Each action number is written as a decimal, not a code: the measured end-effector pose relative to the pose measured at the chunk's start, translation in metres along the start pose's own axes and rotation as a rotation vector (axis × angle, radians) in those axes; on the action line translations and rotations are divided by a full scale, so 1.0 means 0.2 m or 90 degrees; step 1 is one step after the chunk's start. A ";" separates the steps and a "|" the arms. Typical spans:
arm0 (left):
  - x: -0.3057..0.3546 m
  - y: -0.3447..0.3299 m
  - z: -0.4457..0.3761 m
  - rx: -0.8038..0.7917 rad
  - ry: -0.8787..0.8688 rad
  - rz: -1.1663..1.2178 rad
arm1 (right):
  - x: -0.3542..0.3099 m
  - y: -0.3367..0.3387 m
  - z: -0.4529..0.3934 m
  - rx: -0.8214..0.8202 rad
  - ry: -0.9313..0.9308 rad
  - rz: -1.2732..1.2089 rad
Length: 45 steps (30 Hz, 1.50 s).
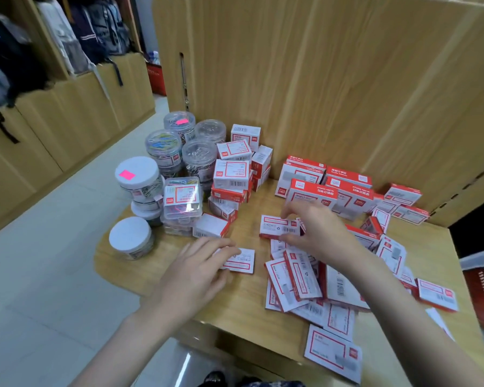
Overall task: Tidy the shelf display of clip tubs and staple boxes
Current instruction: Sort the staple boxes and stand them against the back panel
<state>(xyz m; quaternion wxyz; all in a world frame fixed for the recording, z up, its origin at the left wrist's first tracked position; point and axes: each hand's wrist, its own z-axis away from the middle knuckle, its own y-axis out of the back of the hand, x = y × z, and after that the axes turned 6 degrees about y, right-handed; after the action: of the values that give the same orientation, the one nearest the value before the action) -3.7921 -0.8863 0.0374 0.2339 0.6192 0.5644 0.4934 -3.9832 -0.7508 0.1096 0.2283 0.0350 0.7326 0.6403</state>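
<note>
Right hand (313,233) around a staple box (280,226), left hand (199,263) on another box (241,260).

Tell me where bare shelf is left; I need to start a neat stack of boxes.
Bare wooden shelf lies at the front, between the left hand and the heap of red-and-white staple boxes. A smaller strip sits ahead of the right hand. The left back corner is crowded with clear round clip tubs.

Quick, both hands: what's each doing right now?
Left hand: open, straight fingers resting on a flat staple box.
Right hand: pinching a raised staple box.
</note>
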 end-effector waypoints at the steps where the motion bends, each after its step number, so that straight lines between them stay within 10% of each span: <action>1: 0.00 -0.01 -0.02 -0.015 -0.014 -0.024 | 0.01 -0.01 0.00 -0.035 -0.008 0.001; 9: 0.02 -0.04 -0.15 -0.049 -0.053 -0.015 | 0.07 0.00 0.05 0.108 -0.014 -0.123; 23: 0.28 -0.16 -0.67 -0.019 -0.179 0.092 | 0.55 0.26 0.45 0.499 -0.357 -0.264; 36: 0.50 -0.36 -0.98 -0.031 -0.205 0.075 | 0.79 0.18 0.52 0.110 -0.391 -0.175; 45: 0.49 -0.42 -1.04 -0.056 -0.192 0.065 | 0.77 0.18 0.26 0.247 -0.109 -0.032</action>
<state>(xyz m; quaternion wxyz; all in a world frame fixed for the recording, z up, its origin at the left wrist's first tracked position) -4.0260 -0.8290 0.0842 0.3172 0.7033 0.4686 0.4304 -4.1102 -0.6426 0.0959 0.2944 0.1141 0.8208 0.4760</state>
